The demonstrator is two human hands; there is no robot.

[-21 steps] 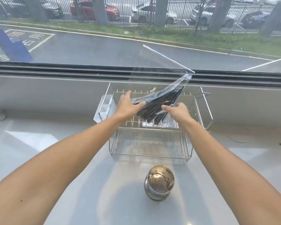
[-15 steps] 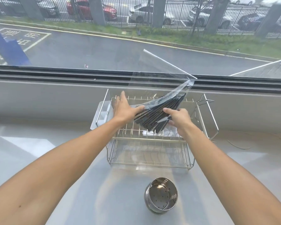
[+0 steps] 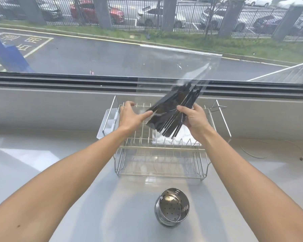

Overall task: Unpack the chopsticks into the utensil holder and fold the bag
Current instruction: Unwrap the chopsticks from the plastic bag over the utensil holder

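I see one bundle of black chopsticks (image 3: 171, 112) held up over one wire dish rack (image 3: 162, 154); the sticks overlap and blur, so I cannot count them. The right hand (image 3: 193, 120) has its fingers and thumb curled around the lower right side of the bundle, and the sticks fan out from that grip toward 1 o'clock. One clear bag (image 3: 182, 67) still covers their upper ends and stretches up across the window (image 3: 112, 55). The left hand (image 3: 130, 115) sits at 9 o'clock of the bundle, fingers nearly straight, with its thumb reaching to the bundle's lower left edge; I cannot tell whether it pinches the plastic there.

One round metal utensil holder (image 3: 171, 206) with a perforated bottom stands on the counter (image 3: 68, 172) at 6 o'clock of the rack, well apart from the chopsticks, its mouth tipped toward me. One white plastic tray (image 3: 106, 125) hangs at the rack's 9 o'clock side. Something white and flat (image 3: 173, 138) lies in the rack below the bundle.

The counter is pale grey and glossy and meets a low grey sill under the wide window. Outside I see a wet road, a grass strip, a metal fence and several parked cars (image 3: 96, 11).
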